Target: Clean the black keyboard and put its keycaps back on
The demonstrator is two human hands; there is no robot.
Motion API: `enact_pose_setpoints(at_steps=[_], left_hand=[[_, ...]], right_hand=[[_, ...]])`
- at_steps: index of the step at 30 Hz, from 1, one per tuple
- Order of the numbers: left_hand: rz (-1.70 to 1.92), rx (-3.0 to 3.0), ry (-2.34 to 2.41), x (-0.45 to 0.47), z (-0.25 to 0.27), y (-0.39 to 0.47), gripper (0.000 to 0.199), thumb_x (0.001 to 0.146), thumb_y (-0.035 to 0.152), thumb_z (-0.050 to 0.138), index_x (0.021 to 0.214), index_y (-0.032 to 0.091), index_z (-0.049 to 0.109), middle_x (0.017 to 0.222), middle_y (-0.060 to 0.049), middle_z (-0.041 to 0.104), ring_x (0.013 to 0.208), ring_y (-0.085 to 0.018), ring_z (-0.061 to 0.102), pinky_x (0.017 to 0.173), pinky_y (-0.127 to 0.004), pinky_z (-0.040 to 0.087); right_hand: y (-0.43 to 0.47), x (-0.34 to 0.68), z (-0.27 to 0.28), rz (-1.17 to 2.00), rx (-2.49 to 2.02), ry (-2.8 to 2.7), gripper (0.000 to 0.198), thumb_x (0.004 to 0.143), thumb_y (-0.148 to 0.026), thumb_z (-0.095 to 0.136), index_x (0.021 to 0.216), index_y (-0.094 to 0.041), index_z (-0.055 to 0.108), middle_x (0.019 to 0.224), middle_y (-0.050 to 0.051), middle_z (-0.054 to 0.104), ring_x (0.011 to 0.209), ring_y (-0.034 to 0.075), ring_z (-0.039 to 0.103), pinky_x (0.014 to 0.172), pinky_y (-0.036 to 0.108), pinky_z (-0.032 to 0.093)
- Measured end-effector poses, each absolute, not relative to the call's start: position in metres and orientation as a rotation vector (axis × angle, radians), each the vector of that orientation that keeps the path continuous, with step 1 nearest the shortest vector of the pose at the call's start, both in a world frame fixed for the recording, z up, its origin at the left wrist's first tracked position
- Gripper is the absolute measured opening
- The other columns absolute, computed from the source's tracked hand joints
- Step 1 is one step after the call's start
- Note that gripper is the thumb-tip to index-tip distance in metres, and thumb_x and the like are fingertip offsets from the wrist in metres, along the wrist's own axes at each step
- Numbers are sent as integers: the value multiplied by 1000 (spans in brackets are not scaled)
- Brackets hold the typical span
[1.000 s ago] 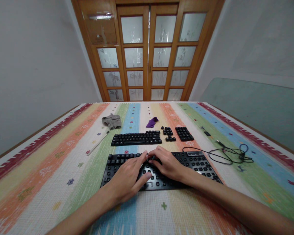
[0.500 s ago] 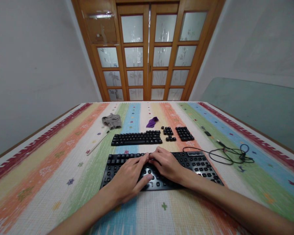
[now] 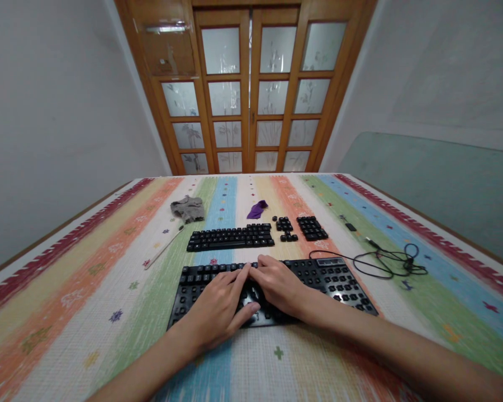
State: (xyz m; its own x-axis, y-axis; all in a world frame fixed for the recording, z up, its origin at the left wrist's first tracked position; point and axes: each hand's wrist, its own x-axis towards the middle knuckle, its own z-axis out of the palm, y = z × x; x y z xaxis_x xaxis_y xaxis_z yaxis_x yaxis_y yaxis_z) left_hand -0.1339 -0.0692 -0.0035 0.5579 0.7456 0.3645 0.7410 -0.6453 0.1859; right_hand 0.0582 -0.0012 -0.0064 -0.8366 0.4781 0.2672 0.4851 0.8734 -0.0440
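Observation:
A black keyboard (image 3: 327, 290) lies across the near part of the table, most of its keycaps off and its switch mounts bare. Caps sit along its top left row. My left hand (image 3: 220, 304) rests over the middle of it, fingers stretched forward and thumb apart, fingertips at the top row. Right beside it, my right hand (image 3: 276, 285) is closed with curled fingers, their tips meeting the left fingertips. Whatever may be between the right fingertips is hidden. Beyond the keyboard, loose black keycaps (image 3: 230, 237) are laid out in key order.
Smaller groups of number-pad keycaps (image 3: 312, 228) and navigation keycaps (image 3: 284, 224) lie to the right. A grey cloth (image 3: 188, 209), a purple cloth (image 3: 257, 209) and a thin white stick (image 3: 163, 248) are farther back. A black cable (image 3: 385, 265) coils at the right on the striped tablecloth (image 3: 121, 346).
The view has shifted slightly, so everything sits a little farther left. Both hands stay at the keyboard's top row, with the right fingers a little more curled.

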Motion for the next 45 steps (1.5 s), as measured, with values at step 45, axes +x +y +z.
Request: enact_pose_setpoints(at_steps=[45], left_hand=[[590, 2825, 1280, -131, -13, -76, 92, 99, 56, 46, 157, 7, -4, 149, -26, 43, 134, -37, 48, 108, -52, 39]], right_hand=[[19, 61, 25, 119, -698, -2906, 21, 81, 0, 54, 83, -12, 71, 78, 9, 63, 75, 18, 54, 66, 27, 39]])
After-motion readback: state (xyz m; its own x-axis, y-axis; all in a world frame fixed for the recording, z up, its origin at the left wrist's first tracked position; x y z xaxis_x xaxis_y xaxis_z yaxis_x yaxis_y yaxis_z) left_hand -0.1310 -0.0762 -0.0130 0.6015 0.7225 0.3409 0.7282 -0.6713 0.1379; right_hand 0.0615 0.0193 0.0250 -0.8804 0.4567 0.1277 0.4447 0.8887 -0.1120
